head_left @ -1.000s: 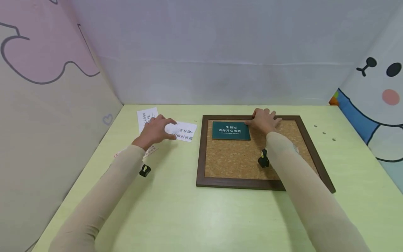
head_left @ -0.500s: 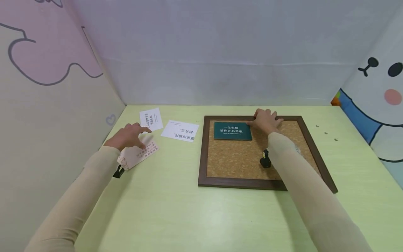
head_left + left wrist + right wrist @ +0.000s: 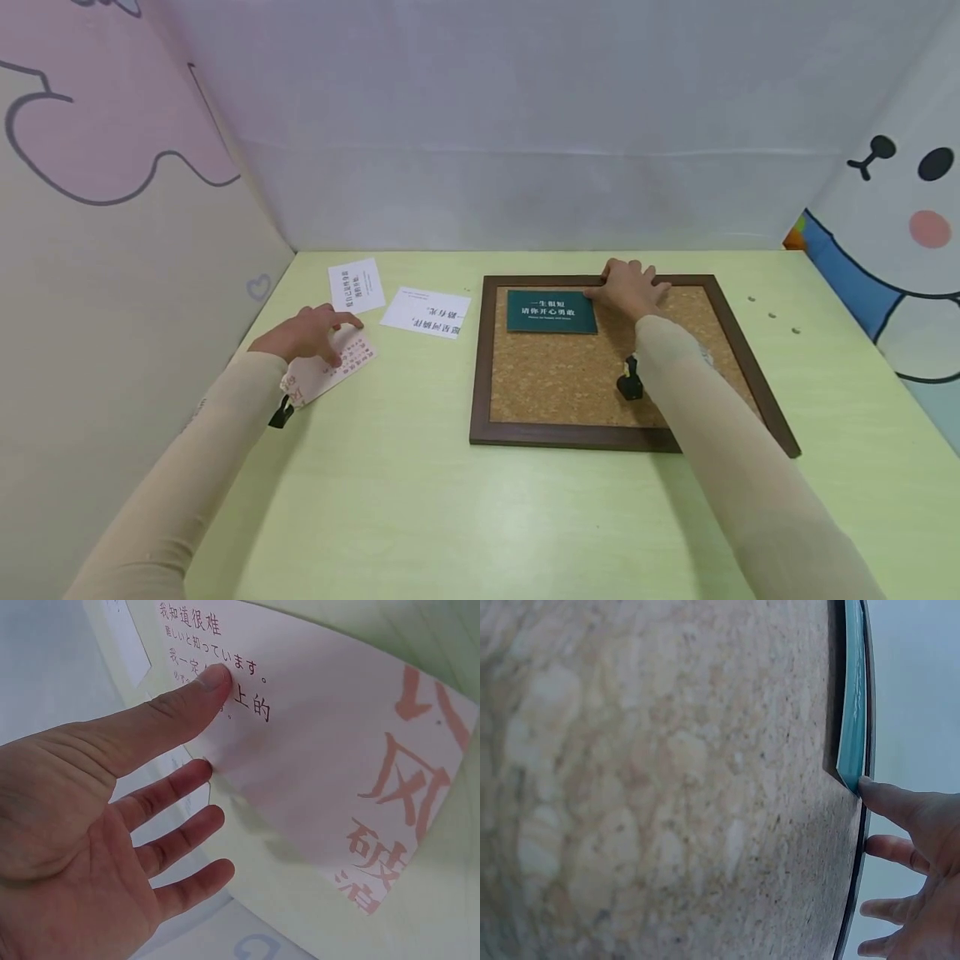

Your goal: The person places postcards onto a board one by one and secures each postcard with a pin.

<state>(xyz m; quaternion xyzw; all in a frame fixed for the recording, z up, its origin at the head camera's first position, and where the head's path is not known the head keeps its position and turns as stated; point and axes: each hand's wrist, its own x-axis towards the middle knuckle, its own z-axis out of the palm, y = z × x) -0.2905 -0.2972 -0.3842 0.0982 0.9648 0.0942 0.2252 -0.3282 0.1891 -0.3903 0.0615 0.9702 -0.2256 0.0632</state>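
My left hand (image 3: 303, 333) reaches over a pink card (image 3: 333, 372) printed with red writing, at the left of the table. In the left wrist view the thumb overlaps the card's text and the other fingers extend past its edge, spread and fairly straight. On the brown-framed corkboard (image 3: 555, 379) lies a dark green card (image 3: 551, 312) with white writing, near the upper left. My right hand (image 3: 632, 286) is at the board's top edge. Its thumb touches the green card's corner, seen as a teal strip (image 3: 853, 697) in the right wrist view, while its other fingers extend over the frame.
Two white cards with black writing, one upright (image 3: 356, 285) and one lying crosswise (image 3: 426, 312), rest between the pink card and the board. Several small grey spots (image 3: 772, 316) show on the table right of the board. Walls stand behind and at both sides.
My left hand has left the crosswise white card, moved left and toward me, and lowered over the pink card. My right hand stays at the green card's corner.
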